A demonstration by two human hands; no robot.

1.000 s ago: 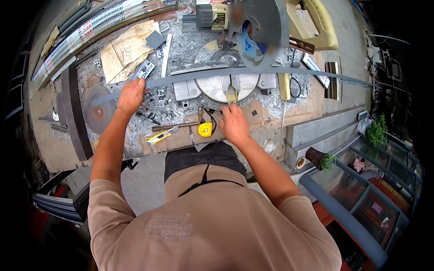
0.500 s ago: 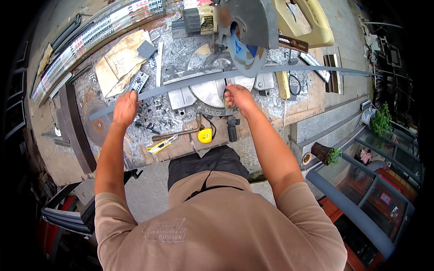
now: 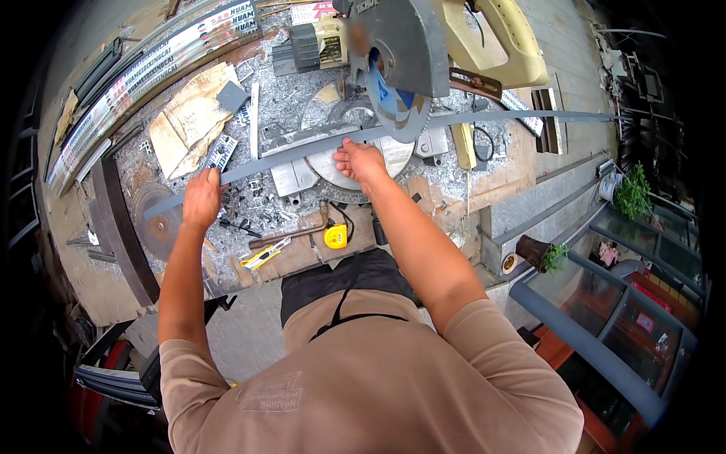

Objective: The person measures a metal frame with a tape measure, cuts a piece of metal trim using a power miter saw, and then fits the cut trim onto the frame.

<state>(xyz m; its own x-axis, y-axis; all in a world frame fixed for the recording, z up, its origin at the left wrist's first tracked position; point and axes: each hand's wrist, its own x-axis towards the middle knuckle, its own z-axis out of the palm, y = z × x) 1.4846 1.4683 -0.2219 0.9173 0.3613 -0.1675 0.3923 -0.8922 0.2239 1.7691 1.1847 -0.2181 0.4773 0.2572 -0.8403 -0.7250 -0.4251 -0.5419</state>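
In the head view, both hands are at the long grey strip, which lies across the saw bed [image 3: 290,178] and passes beneath the blade [image 3: 402,121]. To hold this work well, I would keep the strip [image 3: 283,157] flat on the bed and square along the fence [image 3: 302,139], support it at two well-separated places, and keep the fingers clear of the blade's path; metal chips trapped under it could tilt it. The left hand [image 3: 201,198] is closed around the strip near its left end, which sticks out beyond the fist over the round disc [image 3: 155,225]. The right hand [image 3: 361,164] is loosely curled, its fingertips at the strip's near edge, just left of the blade; whether they pinch it or only rest there I cannot tell. From there the strip runs rightward, well past the bench. The tape measure [image 3: 335,236] and knife [image 3: 265,255] lie nearer the body.
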